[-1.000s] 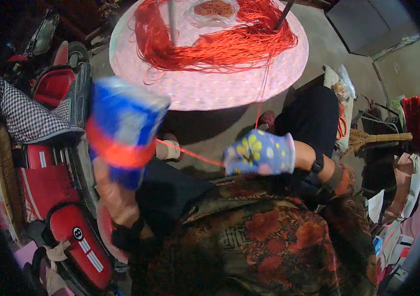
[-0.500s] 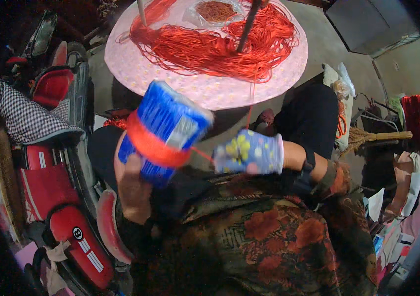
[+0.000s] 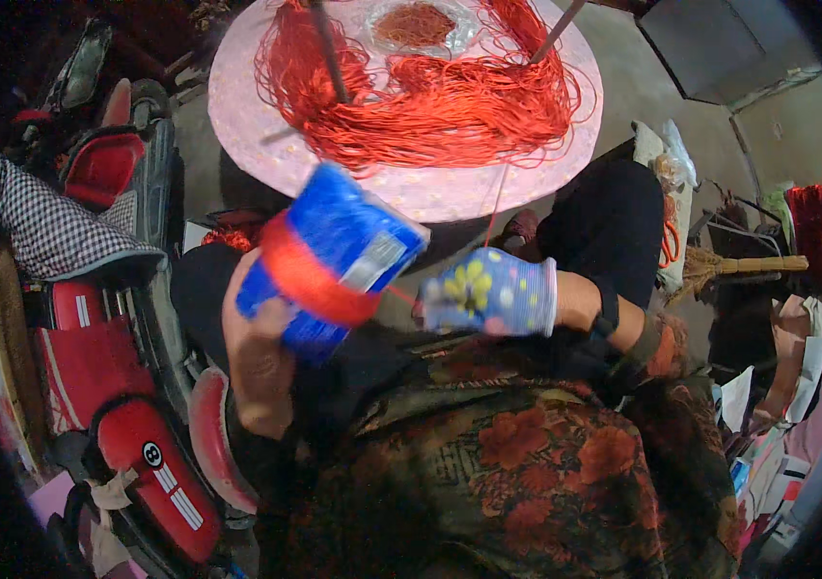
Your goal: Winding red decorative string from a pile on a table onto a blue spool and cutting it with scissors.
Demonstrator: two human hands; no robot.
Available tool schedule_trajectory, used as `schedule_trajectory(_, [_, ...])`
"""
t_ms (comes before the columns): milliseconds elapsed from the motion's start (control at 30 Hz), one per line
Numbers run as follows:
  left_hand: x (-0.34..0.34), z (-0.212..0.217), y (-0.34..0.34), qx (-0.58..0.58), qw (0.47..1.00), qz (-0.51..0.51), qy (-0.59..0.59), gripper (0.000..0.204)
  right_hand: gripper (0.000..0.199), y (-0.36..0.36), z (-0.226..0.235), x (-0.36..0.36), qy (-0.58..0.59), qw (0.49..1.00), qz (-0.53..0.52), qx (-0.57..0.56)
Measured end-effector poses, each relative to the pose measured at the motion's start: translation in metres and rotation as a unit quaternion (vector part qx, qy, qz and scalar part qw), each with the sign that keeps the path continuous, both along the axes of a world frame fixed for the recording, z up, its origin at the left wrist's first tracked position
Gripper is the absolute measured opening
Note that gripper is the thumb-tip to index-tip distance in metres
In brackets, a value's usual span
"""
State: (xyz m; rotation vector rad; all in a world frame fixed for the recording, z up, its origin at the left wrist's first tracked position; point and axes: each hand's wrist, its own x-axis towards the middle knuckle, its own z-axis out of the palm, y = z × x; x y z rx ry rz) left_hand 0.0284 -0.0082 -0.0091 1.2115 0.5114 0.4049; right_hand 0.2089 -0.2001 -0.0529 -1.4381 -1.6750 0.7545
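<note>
My bare left hand (image 3: 261,357) grips a blue packet (image 3: 334,217) by its lower left side, and the packet is tilted. Around the packet's middle runs a thick band of wound red cord (image 3: 319,280). In a dotted blue glove, my right hand (image 3: 483,294) is closed on the strand of cord just right of the packet. From this hand the thin strand (image 3: 497,205) rises to a large loose skein of red cord (image 3: 430,116). The skein lies on a round pink patterned tabletop (image 3: 266,159), around upright sticks (image 3: 332,58).
On the tabletop's far side sits a clear plastic bag (image 3: 421,27) of thin reddish-brown loops. Left of me are a red ride-on toy (image 3: 155,478) and a checkered cloth (image 3: 59,217). A straw broom (image 3: 720,268) and orange-handled scissors (image 3: 670,241) lie to the right.
The skein and sticks have shifted right, as if the round top turned. The packet has tilted slightly and moved a little right; my right hand stays almost in place.
</note>
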Motion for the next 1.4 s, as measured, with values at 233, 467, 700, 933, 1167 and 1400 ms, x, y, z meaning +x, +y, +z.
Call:
schedule_trajectory(233, [0.003,-0.018,-0.002,0.093,0.935,-0.293,0.178,0.045,0.021,0.024,0.047,0.022,-0.029,0.992,0.063,-0.110])
schedule_trajectory(467, [-0.017,-0.038,0.033,-0.132,0.952,-0.273,-0.034,0.041,0.024,0.006,-0.001,0.034,0.183,0.966,-0.105,-0.150])
schedule_trajectory(700, [-0.006,-0.022,0.016,-0.137,0.979,0.106,-0.103,0.036,0.021,0.004,0.021,0.001,-0.230,0.972,-0.007,-0.043])
schedule_trajectory(933, [-0.003,-0.022,0.009,0.076,0.944,-0.290,0.137,0.055,0.023,0.036,0.052,0.025,0.013,0.997,-0.043,-0.058])
schedule_trajectory(1167, [-0.017,-0.014,-0.003,-0.070,0.992,0.045,-0.096,0.062,0.020,0.003,-0.010,0.028,0.124,0.977,-0.113,-0.129])
schedule_trajectory(1400, [0.007,-0.020,0.002,0.260,0.927,-0.171,0.209,0.047,0.019,0.016,0.045,0.006,-0.151,0.988,0.040,-0.016])
